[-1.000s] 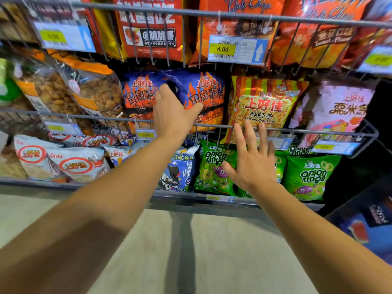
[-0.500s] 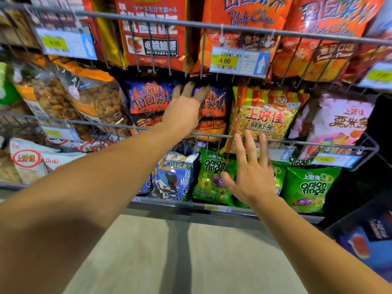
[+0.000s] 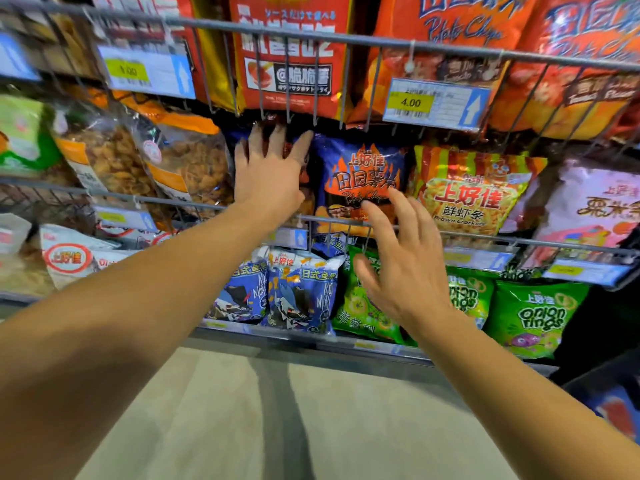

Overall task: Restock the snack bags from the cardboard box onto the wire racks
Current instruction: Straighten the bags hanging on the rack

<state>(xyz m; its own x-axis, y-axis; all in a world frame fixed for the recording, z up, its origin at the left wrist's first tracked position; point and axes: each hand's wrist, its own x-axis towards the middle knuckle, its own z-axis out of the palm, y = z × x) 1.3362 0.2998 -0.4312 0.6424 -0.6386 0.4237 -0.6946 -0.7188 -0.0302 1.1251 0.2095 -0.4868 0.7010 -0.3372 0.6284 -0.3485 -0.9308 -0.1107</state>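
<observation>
1. Head view: the left hand [image 3: 268, 174] lies flat, fingers spread and straight, on a blue potato chip bag [image 3: 363, 178] in the middle wire rack [image 3: 485, 239], probably pressing the row back so it sits upright behind the front wire.
2. At four o'clock from it, the right hand [image 3: 405, 268] hovers with fingers apart and holds nothing; its fingertips reach the bag's lower edge, though actual touch is unclear.
3. Prawn cracker bag [image 3: 474, 192] stands at three o'clock of the blue bag.
4. No cardboard box is in sight.

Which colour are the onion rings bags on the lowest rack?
Bright green, with white lettering; the onion rings bags show in the head view, the only one.
</observation>
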